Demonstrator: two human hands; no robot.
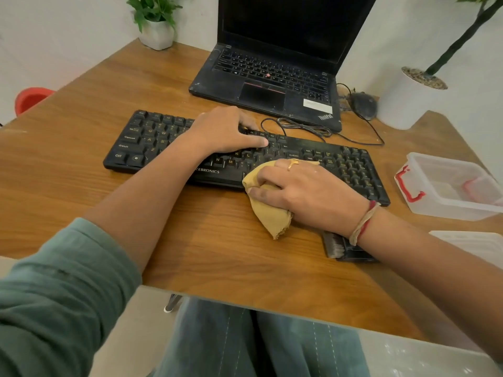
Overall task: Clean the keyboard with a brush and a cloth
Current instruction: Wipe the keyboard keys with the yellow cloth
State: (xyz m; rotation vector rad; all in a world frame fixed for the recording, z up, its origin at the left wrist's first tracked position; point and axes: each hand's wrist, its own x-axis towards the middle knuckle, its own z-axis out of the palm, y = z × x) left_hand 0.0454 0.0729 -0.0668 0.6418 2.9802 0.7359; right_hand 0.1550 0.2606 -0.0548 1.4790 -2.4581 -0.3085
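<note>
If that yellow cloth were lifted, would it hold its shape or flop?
Probably flop: the cloth is bunched under the right hand and drapes off the keyboard onto the table. It looks thin, so likely light.

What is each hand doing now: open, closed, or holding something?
Left hand: open, resting on the keyboard.
Right hand: closed on the yellow cloth, pressing it on the keyboard.

Two hands (pixel 223 131) (pixel 307 191), one keyboard (pixel 141 137), one cloth (pixel 269 216), one brush (pixel 343 248), one laptop (pixel 261 96), two potted plants (pixel 156 35) (pixel 405 102).
</note>
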